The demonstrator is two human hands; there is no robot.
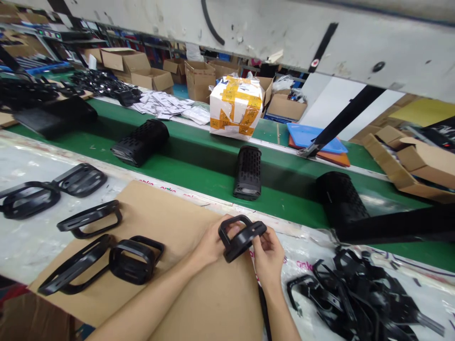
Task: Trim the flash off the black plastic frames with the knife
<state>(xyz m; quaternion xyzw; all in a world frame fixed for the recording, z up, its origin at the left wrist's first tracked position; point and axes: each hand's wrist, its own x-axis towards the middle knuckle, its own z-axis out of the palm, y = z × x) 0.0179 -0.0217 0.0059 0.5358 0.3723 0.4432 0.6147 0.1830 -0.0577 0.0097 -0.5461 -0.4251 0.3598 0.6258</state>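
Both my hands hold a stack of black oval plastic frames [241, 237] above a brown cardboard sheet [167, 222]. My left hand [211, 244] grips the stack's left side with fingers curled round it. My right hand [268, 253] pinches its right end between thumb and fingers. More black frames [133, 258] lie on the cardboard to the left, with others [88, 218] beside them. A heap of black frames [355, 298] lies at the right.
A green conveyor belt [199, 173] runs across beyond the cardboard, carrying black perforated speaker shells [248, 171], one [142, 141] at the left and one [339, 196] at the right. A taped white box [235, 106] and open cartons [142, 71] stand behind.
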